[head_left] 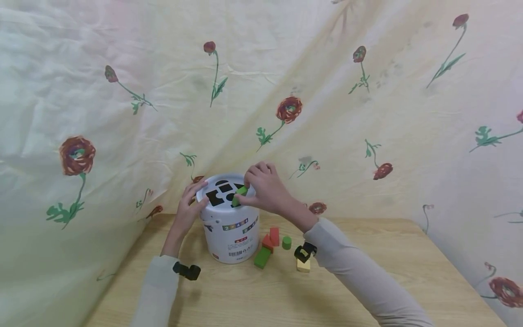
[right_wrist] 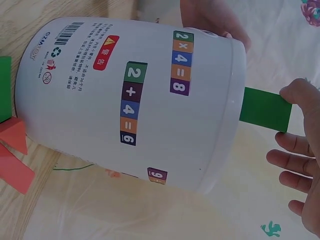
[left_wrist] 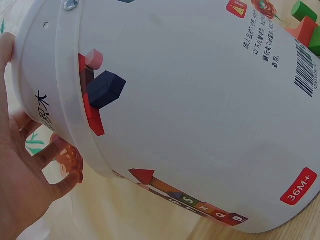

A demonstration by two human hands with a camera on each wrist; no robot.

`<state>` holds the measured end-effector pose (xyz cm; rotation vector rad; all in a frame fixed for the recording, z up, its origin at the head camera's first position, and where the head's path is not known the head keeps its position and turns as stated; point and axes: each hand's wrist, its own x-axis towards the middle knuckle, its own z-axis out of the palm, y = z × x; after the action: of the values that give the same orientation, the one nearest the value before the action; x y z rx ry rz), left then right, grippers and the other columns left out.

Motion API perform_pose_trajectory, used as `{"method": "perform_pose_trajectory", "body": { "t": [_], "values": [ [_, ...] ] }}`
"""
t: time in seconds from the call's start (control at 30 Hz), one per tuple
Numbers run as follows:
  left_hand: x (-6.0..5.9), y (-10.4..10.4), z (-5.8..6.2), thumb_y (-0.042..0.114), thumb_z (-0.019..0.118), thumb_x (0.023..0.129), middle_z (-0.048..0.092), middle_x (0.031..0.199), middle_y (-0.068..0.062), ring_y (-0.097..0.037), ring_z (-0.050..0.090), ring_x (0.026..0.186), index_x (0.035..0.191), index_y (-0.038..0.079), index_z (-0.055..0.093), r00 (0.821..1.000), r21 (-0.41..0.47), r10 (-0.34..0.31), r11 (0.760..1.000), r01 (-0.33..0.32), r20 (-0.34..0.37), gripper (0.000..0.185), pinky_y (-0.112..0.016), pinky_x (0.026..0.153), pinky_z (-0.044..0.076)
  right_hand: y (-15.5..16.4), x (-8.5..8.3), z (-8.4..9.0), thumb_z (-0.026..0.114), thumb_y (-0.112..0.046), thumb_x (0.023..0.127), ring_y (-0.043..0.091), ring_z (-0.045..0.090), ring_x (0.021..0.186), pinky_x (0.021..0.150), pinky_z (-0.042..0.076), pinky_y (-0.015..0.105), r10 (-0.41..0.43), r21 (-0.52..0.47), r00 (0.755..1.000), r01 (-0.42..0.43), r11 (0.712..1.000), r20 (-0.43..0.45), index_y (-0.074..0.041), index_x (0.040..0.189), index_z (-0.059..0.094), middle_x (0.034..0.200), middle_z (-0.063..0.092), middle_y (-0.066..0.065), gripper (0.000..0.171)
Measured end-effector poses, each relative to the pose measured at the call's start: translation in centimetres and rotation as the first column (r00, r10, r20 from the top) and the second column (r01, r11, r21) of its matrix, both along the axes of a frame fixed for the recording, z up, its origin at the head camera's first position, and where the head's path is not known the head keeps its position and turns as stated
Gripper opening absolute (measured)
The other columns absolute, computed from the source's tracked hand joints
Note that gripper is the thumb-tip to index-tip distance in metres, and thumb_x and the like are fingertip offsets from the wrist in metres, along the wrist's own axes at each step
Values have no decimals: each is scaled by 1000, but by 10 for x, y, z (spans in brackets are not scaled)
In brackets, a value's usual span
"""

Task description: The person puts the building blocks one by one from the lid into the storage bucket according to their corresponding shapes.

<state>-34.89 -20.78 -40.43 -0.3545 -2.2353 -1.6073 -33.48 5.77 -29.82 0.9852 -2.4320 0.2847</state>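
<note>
Largest item: the floral cloth backdrop (head_left: 367, 113), draped behind and to both sides of you. Next, the wooden table (head_left: 367, 281), bearing all that follows. Then the white shape-sorter bucket (head_left: 230, 227), upright near the table's back edge, its lid cut with black shaped holes and its wall printed with number blocks. Your left hand (head_left: 189, 206) rests against the bucket's left rim, fingers fairly straight and spread on the lid edge, steadying rather than clasping. Your right hand (head_left: 265, 188) is over the lid, thumb and fingertips pinching a green block (head_left: 239, 195) whose lower end sits at a lid hole, partly entered as far as can be judged. Smaller items, loose on the table just right of the bucket's base: a green rectangular block (head_left: 262, 257), a red block (head_left: 274, 236) touching an orange-red wedge (head_left: 267, 243), a small green cylinder (head_left: 287, 242), and a yellow block (head_left: 303, 265) half hidden under your wrist camera. Risks: a tilted block may jam against the hole's edge, and pressing harder could tip or slide the bucket if your flat left hand gives way. View notes: only the head view shows the lid holes; the right wrist view shows the green block standing proud of the rim; the left wrist view shows printed blocks and a "36M+" label.
</note>
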Motion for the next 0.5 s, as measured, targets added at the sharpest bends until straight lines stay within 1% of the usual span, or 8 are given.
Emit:
{"method": "perform_pose_trajectory", "body": {
  "t": [0.3,0.5],
  "values": [
    [3,1,1,33,61,97,33,164,-2,-30,25,152,151,22,50,1000,6,-6,1000,6,4,56,-66,120,21,-3,-1,-4,72,-49,88,23,46,114,105,37,46,7,19,1000,-7,1000,-12,-16,91,61,114,64,4,35],
    [4,0,1,32,61,97,33,164,-2,-30,25,152,151,22,50,1000,21,-17,1000,18,-4,56,-66,120,20,-2,-2,-7,73,-48,87,24,46,112,104,37,47,13,1,999,-13,1000,-43,-15,90,61,111,64,4,35]
  ]
}}
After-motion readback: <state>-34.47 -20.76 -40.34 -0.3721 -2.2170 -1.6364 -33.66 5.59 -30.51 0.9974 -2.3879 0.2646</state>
